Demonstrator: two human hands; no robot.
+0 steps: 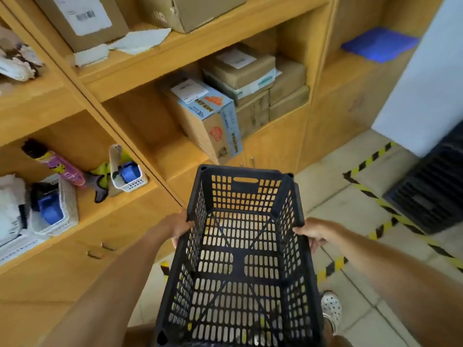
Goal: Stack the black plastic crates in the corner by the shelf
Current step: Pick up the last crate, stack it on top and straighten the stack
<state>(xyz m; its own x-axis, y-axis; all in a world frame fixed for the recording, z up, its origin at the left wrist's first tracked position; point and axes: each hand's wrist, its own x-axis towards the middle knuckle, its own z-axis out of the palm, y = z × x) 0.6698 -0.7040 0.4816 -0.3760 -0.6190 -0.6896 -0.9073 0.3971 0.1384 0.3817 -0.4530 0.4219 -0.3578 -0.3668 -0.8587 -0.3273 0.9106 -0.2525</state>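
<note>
Head view: black plastic crate (pixel 240 249) carried between left hand (pixel 179 227) and right hand (pixel 312 234), each gripping a side rim.

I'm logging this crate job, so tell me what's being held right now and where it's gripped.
A black plastic crate, empty, is held by both hands: the left hand grips its left side rim, the right hand its right side rim.

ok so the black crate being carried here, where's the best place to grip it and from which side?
Grip the black crate by the top rims of its two long walls, coming in from either side, as the left hand and right hand do now. The walls are open lattice with a solid rim that fingers can wrap over. The slot handle in the far end wall looks like the alternative, for an end-on grip.
</note>
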